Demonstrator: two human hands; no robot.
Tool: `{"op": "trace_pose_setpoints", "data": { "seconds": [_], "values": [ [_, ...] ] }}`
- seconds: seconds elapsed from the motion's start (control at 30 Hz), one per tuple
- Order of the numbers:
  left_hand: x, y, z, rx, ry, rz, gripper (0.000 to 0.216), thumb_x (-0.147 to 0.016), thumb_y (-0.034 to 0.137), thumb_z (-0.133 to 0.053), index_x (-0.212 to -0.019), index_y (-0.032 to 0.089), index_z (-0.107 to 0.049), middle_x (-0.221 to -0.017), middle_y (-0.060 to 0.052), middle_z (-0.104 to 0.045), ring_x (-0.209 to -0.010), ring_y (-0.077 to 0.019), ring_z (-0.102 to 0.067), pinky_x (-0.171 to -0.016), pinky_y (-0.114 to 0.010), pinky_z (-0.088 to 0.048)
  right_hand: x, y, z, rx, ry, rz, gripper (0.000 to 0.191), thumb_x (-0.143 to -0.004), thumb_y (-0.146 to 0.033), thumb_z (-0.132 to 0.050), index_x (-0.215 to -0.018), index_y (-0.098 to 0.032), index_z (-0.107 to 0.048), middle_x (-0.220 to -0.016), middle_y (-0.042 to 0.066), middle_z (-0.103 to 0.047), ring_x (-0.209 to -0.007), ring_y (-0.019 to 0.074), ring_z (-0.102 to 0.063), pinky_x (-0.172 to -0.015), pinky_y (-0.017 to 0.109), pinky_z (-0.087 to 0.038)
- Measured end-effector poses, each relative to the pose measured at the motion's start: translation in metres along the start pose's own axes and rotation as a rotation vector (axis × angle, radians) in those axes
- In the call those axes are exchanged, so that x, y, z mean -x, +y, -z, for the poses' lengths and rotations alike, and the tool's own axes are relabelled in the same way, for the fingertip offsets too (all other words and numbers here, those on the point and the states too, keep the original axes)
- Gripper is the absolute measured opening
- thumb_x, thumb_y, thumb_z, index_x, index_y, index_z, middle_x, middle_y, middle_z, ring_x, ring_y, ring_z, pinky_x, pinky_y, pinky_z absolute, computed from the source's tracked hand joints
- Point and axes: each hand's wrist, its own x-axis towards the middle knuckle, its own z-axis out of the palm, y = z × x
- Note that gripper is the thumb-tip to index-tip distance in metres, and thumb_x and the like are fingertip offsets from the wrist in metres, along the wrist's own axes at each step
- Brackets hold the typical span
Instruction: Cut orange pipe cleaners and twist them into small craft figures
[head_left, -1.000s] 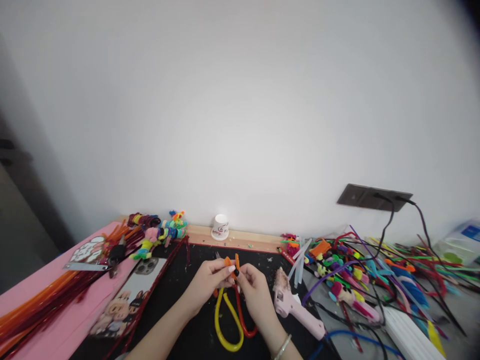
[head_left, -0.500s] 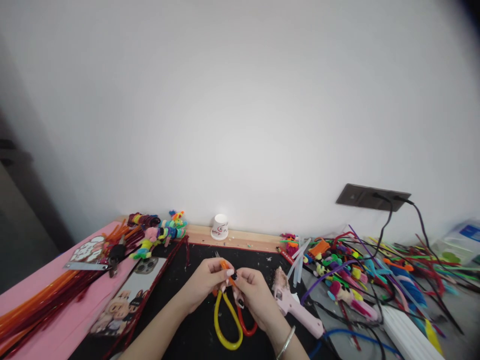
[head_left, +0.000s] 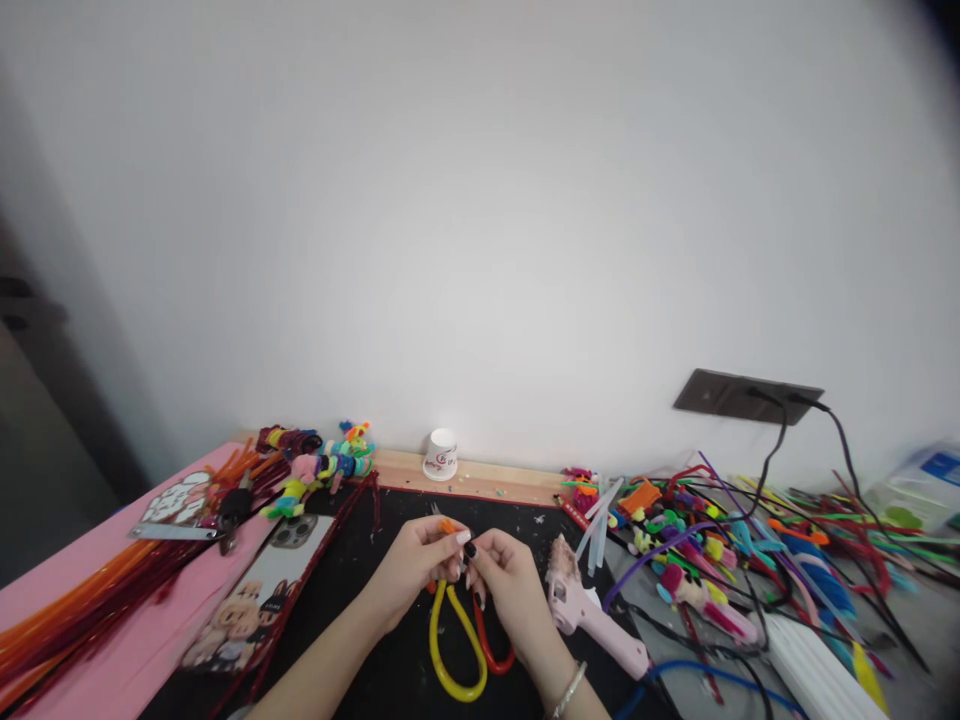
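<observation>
My left hand [head_left: 416, 560] is closed in a pinch on a small orange piece [head_left: 448, 525], which looks like a bit of pipe cleaner. Fingertips of my right hand [head_left: 504, 580] are pressed together right against those of the left, so what lies between them is mostly hidden. Below both hands, a pair of scissors with one yellow loop handle [head_left: 457, 690] and one red loop handle [head_left: 495, 665] lies on the black mat [head_left: 390, 660]. Just right of my right hand is a pink glue gun [head_left: 592, 625].
A phone [head_left: 251, 600] and orange and dark red pipe cleaners [head_left: 90, 610] lie at left. A paper cup [head_left: 441, 455] stands by the wall. Clear glue sticks [head_left: 598, 525], several fuzzy figures, black cables [head_left: 697, 640] and a white box [head_left: 817, 670] crowd the right.
The fingers have shifted slightly around the orange piece, and less of it shows now. The right fingers have drawn together. The scissors have stayed in place.
</observation>
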Motion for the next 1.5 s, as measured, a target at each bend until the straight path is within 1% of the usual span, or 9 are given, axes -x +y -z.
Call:
{"op": "trace_pose_setpoints", "data": {
  "seconds": [0.13, 0.27, 0.4, 0.6, 0.83, 1.0, 1.13, 1.27, 1.5],
  "values": [
    [0.000, 0.001, 0.000, 0.026, -0.008, -0.015, 0.040, -0.066, 0.044, -0.081, -0.087, 0.012, -0.068, -0.062, 0.001, -0.063, -0.050, -0.0077, -0.055, -0.051, -0.019, -0.043, 0.001, 0.000, 0.000, -0.188, -0.003, -0.061, 0.034, -0.075, -0.047, -0.071, -0.065, -0.017, -0.057, -0.052, -0.002, -0.058, -0.039, 0.0061, -0.038, -0.040, 0.020, -0.026],
    [-0.001, 0.002, 0.001, -0.138, 0.053, -0.121, 0.035, -0.072, 0.046, -0.075, -0.077, 0.013, -0.065, -0.058, 0.002, -0.061, -0.046, -0.0081, -0.051, -0.048, -0.020, -0.040, 0.002, -0.001, -0.001, -0.284, -0.032, -0.127, 0.038, -0.071, -0.051, -0.074, -0.066, -0.017, -0.059, -0.051, -0.004, -0.055, -0.037, 0.0051, -0.034, -0.039, 0.020, -0.028],
    [-0.002, 0.003, 0.002, -0.276, 0.094, -0.205, 0.038, -0.075, 0.048, -0.071, -0.060, 0.015, -0.057, -0.051, 0.002, -0.057, -0.045, -0.0085, -0.049, -0.049, -0.021, -0.039, 0.001, 0.001, 0.000, -0.193, -0.038, -0.110, 0.039, -0.077, -0.054, -0.067, -0.068, -0.017, -0.060, -0.052, -0.002, -0.058, -0.036, 0.0060, -0.038, -0.038, 0.020, -0.026],
    [-0.001, 0.002, 0.000, -0.255, 0.110, -0.152, 0.043, -0.072, 0.051, -0.073, -0.056, 0.016, -0.052, -0.048, 0.003, -0.056, -0.043, -0.0086, -0.049, -0.046, -0.021, -0.037, 0.000, 0.002, 0.000, 0.002, -0.031, -0.035, 0.033, -0.076, -0.048, -0.068, -0.070, -0.016, -0.059, -0.055, -0.001, -0.061, -0.036, 0.0079, -0.045, -0.039, 0.021, -0.030],
    [0.001, -0.005, -0.004, 0.104, -0.065, 0.019, 0.041, -0.065, 0.043, -0.082, -0.086, 0.011, -0.069, -0.055, 0.004, -0.055, -0.053, -0.0103, -0.054, -0.059, -0.025, -0.044, 0.002, 0.000, -0.003, -0.208, 0.004, -0.059, 0.034, -0.073, -0.046, -0.074, -0.067, -0.016, -0.061, -0.054, -0.002, -0.060, -0.037, 0.0056, -0.041, -0.039, 0.019, -0.031],
    [0.002, -0.010, 0.001, -0.003, -0.079, 0.055, 0.049, -0.071, 0.048, -0.077, -0.099, 0.010, -0.070, -0.054, 0.001, -0.061, -0.053, -0.0126, -0.056, -0.056, -0.025, -0.041, 0.005, -0.003, -0.003, -0.438, -0.136, -0.196, 0.033, -0.069, -0.042, -0.081, -0.067, -0.014, -0.062, -0.052, -0.003, -0.057, -0.039, 0.0040, -0.038, -0.039, 0.018, -0.030],
    [0.002, -0.011, 0.001, -0.043, -0.144, 0.040, 0.041, -0.073, 0.050, -0.075, -0.085, 0.011, -0.070, -0.055, -0.001, -0.063, -0.053, -0.0142, -0.059, -0.056, -0.025, -0.042, 0.008, -0.003, -0.003, -0.478, -0.195, -0.272, 0.037, -0.067, -0.043, -0.082, -0.067, -0.013, -0.061, -0.051, -0.002, -0.058, -0.037, 0.0041, -0.039, -0.037, 0.018, -0.027],
    [0.000, -0.011, 0.001, -0.118, -0.128, -0.024, 0.043, -0.078, 0.054, -0.068, -0.070, 0.013, -0.065, -0.052, -0.001, -0.061, -0.049, -0.0135, -0.056, -0.052, -0.024, -0.038, 0.006, 0.001, -0.003, -0.415, -0.156, -0.237, 0.038, -0.070, -0.047, -0.079, -0.068, -0.013, -0.061, -0.055, -0.001, -0.059, -0.040, 0.0046, -0.041, -0.040, 0.018, -0.031],
    [-0.001, -0.009, -0.001, -0.270, -0.027, -0.046, 0.050, -0.076, 0.058, -0.066, -0.092, 0.012, -0.072, -0.053, 0.002, -0.057, -0.050, -0.0106, -0.045, -0.051, -0.022, -0.032, 0.003, 0.004, -0.006, -0.277, -0.006, -0.126, 0.034, -0.070, -0.044, -0.078, -0.064, -0.016, -0.059, -0.053, -0.003, -0.059, -0.038, 0.0053, -0.041, -0.040, 0.019, -0.030]
  ]
}}
